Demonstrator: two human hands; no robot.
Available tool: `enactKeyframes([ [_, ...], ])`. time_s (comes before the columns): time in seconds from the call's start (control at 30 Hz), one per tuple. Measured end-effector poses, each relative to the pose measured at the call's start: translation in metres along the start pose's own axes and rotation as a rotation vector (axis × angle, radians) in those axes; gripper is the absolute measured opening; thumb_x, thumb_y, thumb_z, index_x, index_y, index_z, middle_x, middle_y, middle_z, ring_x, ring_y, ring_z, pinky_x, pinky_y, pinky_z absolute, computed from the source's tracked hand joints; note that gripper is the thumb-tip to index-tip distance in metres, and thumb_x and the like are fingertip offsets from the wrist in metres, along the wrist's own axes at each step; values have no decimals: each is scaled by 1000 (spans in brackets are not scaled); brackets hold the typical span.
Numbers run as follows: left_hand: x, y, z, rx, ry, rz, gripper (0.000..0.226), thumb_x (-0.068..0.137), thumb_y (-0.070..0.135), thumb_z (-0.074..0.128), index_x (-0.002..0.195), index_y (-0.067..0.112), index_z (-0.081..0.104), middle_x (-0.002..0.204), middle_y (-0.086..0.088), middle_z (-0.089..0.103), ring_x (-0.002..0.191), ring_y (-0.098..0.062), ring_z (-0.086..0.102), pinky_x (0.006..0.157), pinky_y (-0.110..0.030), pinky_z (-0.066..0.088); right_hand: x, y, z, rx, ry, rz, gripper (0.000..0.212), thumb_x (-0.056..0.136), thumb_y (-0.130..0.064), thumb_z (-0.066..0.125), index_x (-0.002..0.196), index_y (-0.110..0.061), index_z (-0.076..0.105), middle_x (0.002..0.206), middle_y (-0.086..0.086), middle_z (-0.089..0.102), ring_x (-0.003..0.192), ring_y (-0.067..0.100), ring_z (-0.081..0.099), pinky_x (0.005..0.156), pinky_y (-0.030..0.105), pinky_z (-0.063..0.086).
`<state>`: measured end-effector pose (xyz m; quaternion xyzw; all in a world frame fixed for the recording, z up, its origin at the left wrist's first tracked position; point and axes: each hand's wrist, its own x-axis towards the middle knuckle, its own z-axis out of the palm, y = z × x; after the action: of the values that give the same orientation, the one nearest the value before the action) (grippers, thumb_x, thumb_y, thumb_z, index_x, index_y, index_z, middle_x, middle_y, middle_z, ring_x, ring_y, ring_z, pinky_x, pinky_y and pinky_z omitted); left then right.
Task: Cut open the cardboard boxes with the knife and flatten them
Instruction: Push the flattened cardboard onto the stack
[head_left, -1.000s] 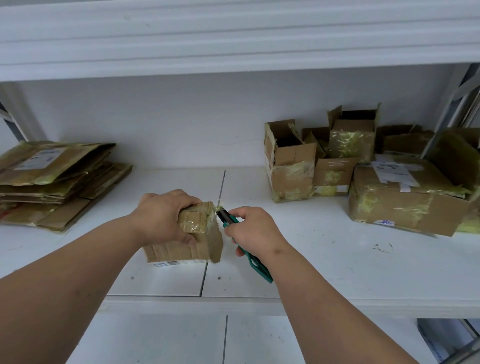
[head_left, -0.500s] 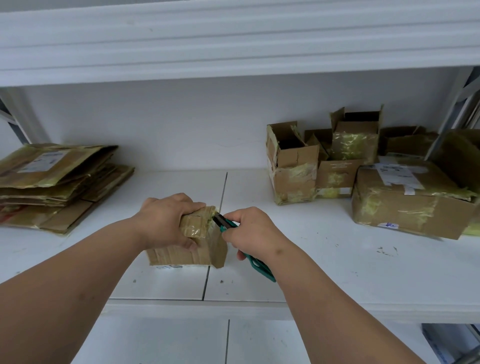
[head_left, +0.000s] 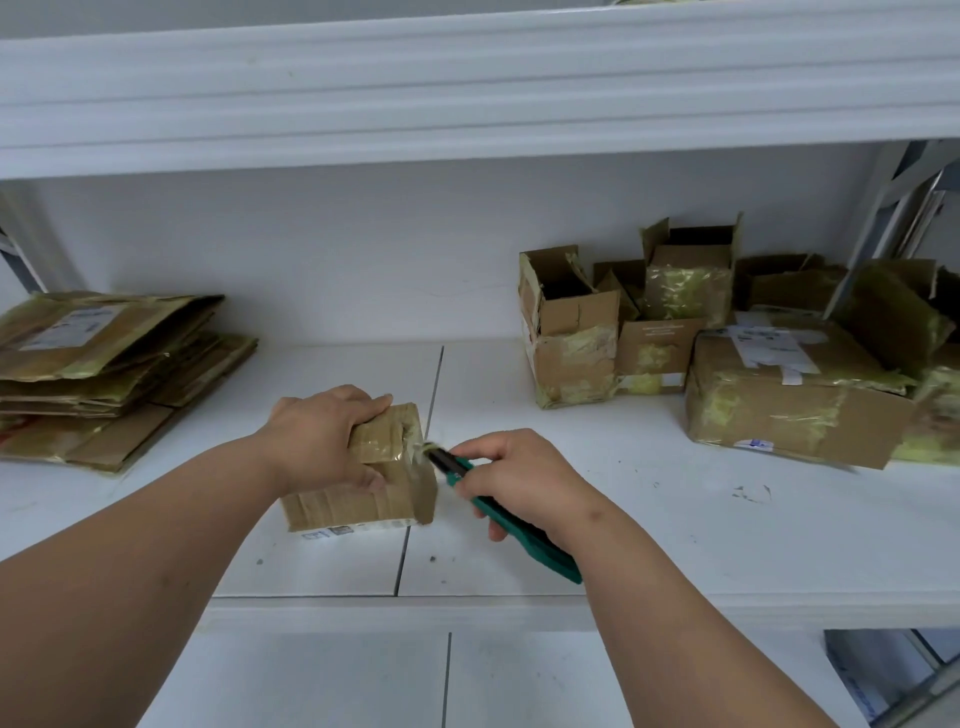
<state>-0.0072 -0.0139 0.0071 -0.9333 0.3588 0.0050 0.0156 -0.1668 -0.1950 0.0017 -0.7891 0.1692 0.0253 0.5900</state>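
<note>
A small taped cardboard box (head_left: 358, 501) stands on the white shelf (head_left: 649, 519) in front of me. My left hand (head_left: 324, 439) grips its top, fingers curled over the near side. My right hand (head_left: 511, 480) holds a green utility knife (head_left: 511, 527), whose dark tip touches the taped upper right edge of the box. A large sealed box (head_left: 789, 400) and several smaller open boxes (head_left: 571, 343) wait at the right.
A stack of flattened boxes (head_left: 104, 364) lies at the left of the shelf. Another shelf board (head_left: 467, 88) hangs overhead. A metal upright (head_left: 883, 208) rises at the back right. A lower shelf (head_left: 363, 680) shows below the front edge.
The knife tip has drawn back from the top of the box to its right edge. My left hand keeps its hold on the box, which has barely shifted.
</note>
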Motion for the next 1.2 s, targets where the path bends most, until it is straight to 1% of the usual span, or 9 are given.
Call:
enactKeyframes([
  [0.13,-5,6,0,-101,56,-7,100,67,60,78,151,35,27,141,16,44,132,-13,41,110,-38,30,16,21,-8,-111,263,4,32,89,-14,58,117,-30,62,91,0,66,61,19,69,69,32,58],
  [0.23,-7,8,1,-152,96,33,87,66,52,82,141,36,39,127,17,46,136,-16,34,108,-42,32,28,36,-7,-390,240,7,31,92,-15,51,120,-28,56,98,0,63,85,24,68,76,32,54],
  [0.37,-11,7,-2,-11,131,32,80,72,59,73,142,50,36,129,11,36,126,-17,24,106,-39,26,38,56,-2,-682,192,48,29,86,-6,43,113,-17,48,86,0,52,83,25,53,72,34,45],
  [0.57,-17,1,-3,-89,97,65,71,78,39,70,143,42,42,123,10,42,116,-12,39,99,-29,37,46,63,6,-1023,205,36,72,89,-5,36,154,-27,15,116,2,54,108,25,55,93,39,35],
  [0.63,-19,-4,-5,-146,110,72,64,77,25,68,138,35,51,122,10,49,112,-10,46,96,-25,40,50,64,10,-1065,225,33,75,89,-5,35,156,-25,9,108,1,55,106,25,53,95,38,35],
  [0.8,-19,-14,-8,-153,126,99,46,78,14,69,121,27,63,116,7,55,107,-13,54,85,-17,35,57,67,13,-977,338,34,48,90,-9,42,137,-20,43,126,5,47,114,27,53,97,35,35],
  [0.93,-15,-14,-7,-141,133,118,42,78,18,74,118,23,62,114,4,52,106,-15,50,89,-22,38,60,54,24,-788,432,-95,48,95,-16,47,141,-28,47,143,-3,42,131,20,42,114,37,19],
  [1.07,-12,-16,-6,-133,135,134,40,75,19,75,111,22,56,107,6,47,102,-15,45,86,-25,38,60,22,42,-397,405,-418,39,102,-24,48,141,-21,51,145,-2,48,131,17,46,113,33,31],
  [1.2,-16,-15,-9,-175,163,130,37,74,19,75,97,23,47,94,9,46,91,-15,44,76,-29,37,64,1,52,-382,275,-476,41,103,-28,47,144,-21,50,149,-7,47,138,14,37,115,27,27],
])
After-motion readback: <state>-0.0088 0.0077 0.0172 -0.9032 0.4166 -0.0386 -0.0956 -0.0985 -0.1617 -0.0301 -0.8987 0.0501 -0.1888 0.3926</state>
